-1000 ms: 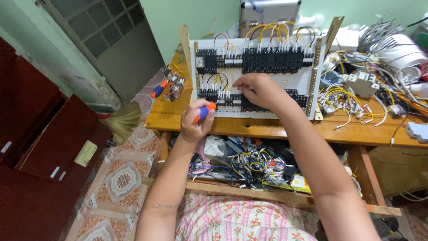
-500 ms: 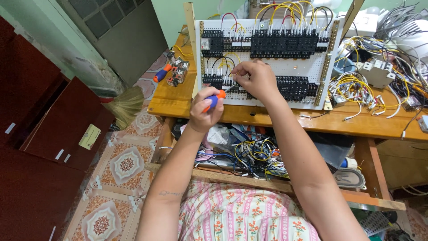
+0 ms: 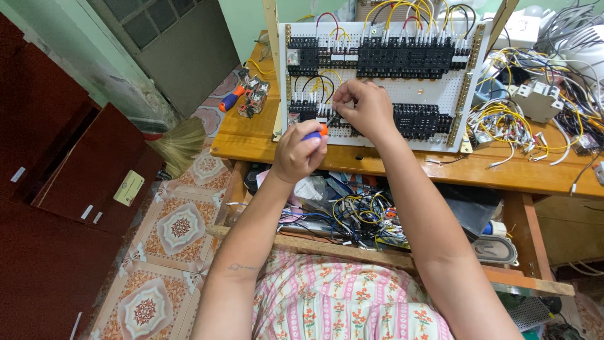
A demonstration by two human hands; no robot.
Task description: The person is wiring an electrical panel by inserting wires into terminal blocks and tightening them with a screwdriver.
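Wooden workbench [image 3: 390,167], carrying one white perforated panel [image 3: 434,101] propped upright, fitted with rows of black terminal blocks and yellow, red and black wiring; loose wire bundle [image 3: 509,123] on the bench to its right, a tangle of cables [image 3: 352,214] on the shelf beneath. Right hand [image 3: 365,110], fingers pinched narrow against the panel's lower-left terminal row, what they pinch too small to tell. Left hand [image 3: 296,151], fist wrapped round one orange-and-blue screwdriver [image 3: 316,132], tip at that same terminal row; second screwdriver [image 3: 231,99] lying at the bench's left end.
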